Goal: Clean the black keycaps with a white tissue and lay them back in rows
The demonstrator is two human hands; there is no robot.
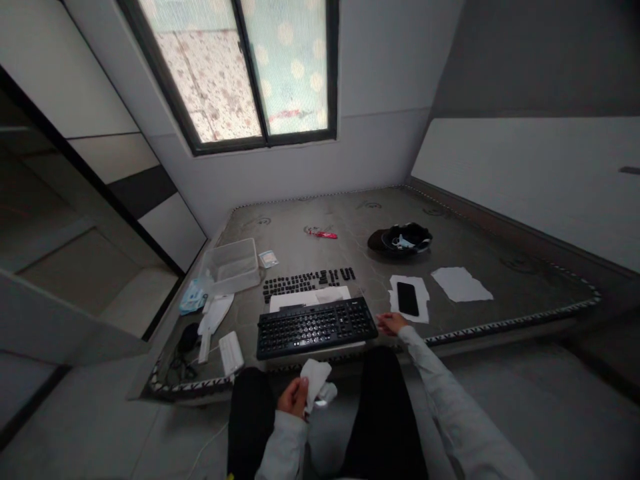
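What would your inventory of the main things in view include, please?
Broad low platform: 1, grey, centre
Flat rectangular keyboard: 1, black, platform's near edge
Small keycap-like pieces: many, black, behind keyboard
Rectangular plastic bin: 1, clear, left
Torn paper sheets: 2, white, right
Flat phone: 1, black, on left sheet
Brimmed cap: 1, dark, behind phone
Slim object: 1, red, far middle
Crumpled tissue: 1+, white, near side
Left hand: 1, grey-sleeved, holding tissue
Right hand: 1, grey-sleeved, keyboard's right end
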